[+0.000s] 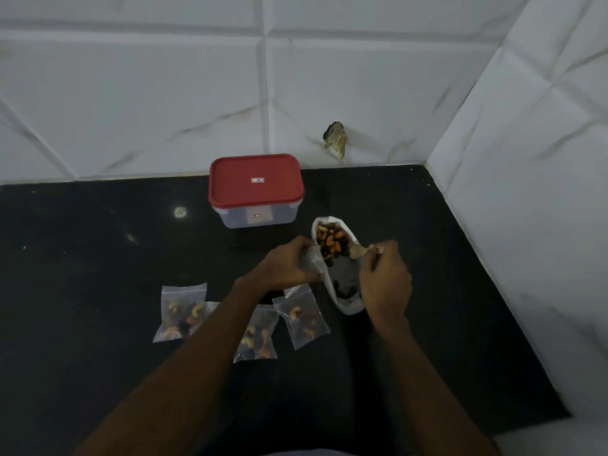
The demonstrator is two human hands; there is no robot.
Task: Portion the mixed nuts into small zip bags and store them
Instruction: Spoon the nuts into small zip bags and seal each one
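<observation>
Right hand [385,281] pinches spoon [357,251]; left hand [289,263] grips, seemingly, a bag [311,258].

Bare table [82,251] lies open left of the hands. Ahead of them stands the container [256,192]; three filled bags [182,312] crowd beneath the left forearm; a wall [526,192] closes the right.

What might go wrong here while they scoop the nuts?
Nuts could slip off the spoon in the right hand, since the small zip bag pinched in the left hand looks crumpled, its mouth not clearly open. The soft big bag of nuts lies open on the black counter and might slump and spill. The left forearm crosses above the filled bags and could sweep one away.
</observation>
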